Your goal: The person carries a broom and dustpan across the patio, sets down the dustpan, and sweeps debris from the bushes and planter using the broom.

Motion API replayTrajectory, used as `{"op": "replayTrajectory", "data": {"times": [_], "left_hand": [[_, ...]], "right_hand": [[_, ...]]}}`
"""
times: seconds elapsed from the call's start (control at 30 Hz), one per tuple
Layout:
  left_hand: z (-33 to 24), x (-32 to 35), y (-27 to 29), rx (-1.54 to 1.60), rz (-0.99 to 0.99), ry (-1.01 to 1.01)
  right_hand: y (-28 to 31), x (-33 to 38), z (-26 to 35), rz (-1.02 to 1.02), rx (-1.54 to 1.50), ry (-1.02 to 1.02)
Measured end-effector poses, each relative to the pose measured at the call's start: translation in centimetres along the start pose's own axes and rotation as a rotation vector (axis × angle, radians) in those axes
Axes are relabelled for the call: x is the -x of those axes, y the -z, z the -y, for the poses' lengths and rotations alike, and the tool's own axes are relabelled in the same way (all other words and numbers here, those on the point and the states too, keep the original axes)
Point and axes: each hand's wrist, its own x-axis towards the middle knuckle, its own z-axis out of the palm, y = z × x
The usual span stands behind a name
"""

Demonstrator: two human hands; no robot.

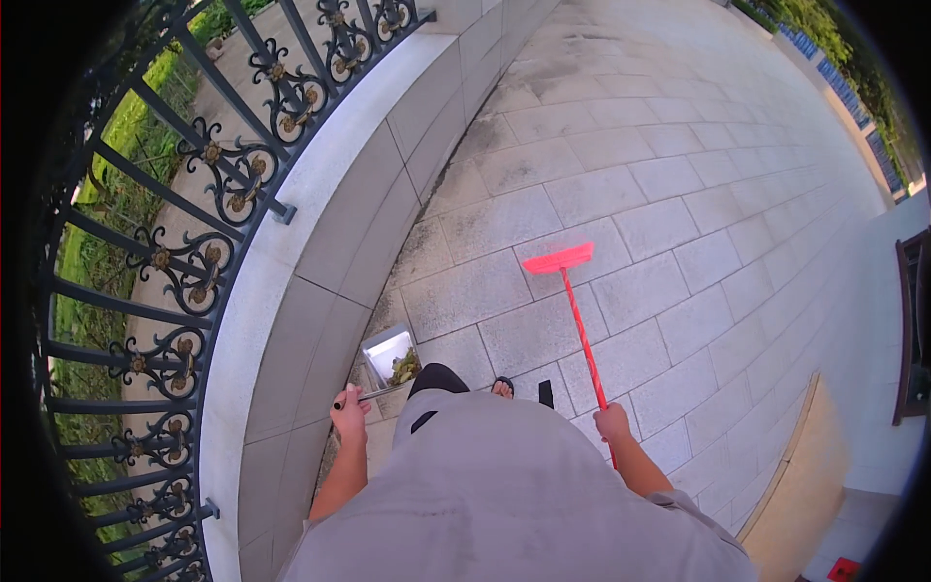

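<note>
My right hand [611, 423] is closed round the red handle of a broom [583, 335]. Its pink-red head [559, 258] is out ahead of me over the paving, right of the middle. On my left, my left hand [350, 415] grips the thin handle of a dustpan [384, 348]. The pan is pale and shiny inside, close to the foot of the low wall. Dry yellow-brown leaves [404, 367] lie in its right side. My shirt hides part of my legs and feet.
A low stone wall [349, 242] topped by a black iron fence [208, 194] curves along my left. Pale paving slabs [640, 184] spread ahead and right, darker by the wall. At the far right stand a beige slab [790, 461] and a white wall with a dark frame [912, 325].
</note>
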Motion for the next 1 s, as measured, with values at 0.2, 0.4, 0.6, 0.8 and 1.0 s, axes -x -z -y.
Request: {"op": "replayTrajectory", "data": {"times": [0.2,0.4,0.6,0.8,1.0], "left_hand": [[-7.7,-3.2,-12.1,0.028,0.135,-0.019],[-15.7,-10.5,-27.5,-0.115,0.232,-0.069],[-21.7,-14.9,-42.2,-0.179,0.310,-0.003],[-31.0,-20.9,-56.7,-0.213,0.390,0.050],[-37.4,-25.4,-71.4,-0.308,0.413,0.055]], "right_hand": [[3.0,-4.5,0.8,0.035,-0.730,-0.259],[11.4,-14.3,7.4,-0.026,-0.890,-0.353],[20.0,-21.8,11.6,0.035,-0.851,-0.494],[23.3,-26.2,17.8,0.310,-1.033,-0.736],[28.7,-32.0,25.1,0.191,-1.339,-0.781]]}}
